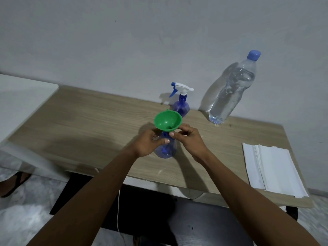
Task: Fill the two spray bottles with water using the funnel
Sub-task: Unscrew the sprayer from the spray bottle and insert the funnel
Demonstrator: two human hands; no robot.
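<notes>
A green funnel [167, 122] sits in the neck of a blue spray bottle [166, 150] standing mid-table with no sprayer head on it. My left hand [149, 142] grips that bottle's upper body. My right hand [188, 139] pinches the funnel's lower part with thumb and fingertips. A second blue spray bottle [181, 107], with its white and blue trigger head on, stands behind near the wall. A large clear water bottle [230, 93] with a blue cap on stands at the back right, mostly full.
A stack of white paper towels [273, 167] lies at the right end of the wooden table [88, 125]. A white surface [21, 96] adjoins the table's left. Below the table hangs a white cable [118, 210]; a sandalled foot [14, 183] shows at the lower left.
</notes>
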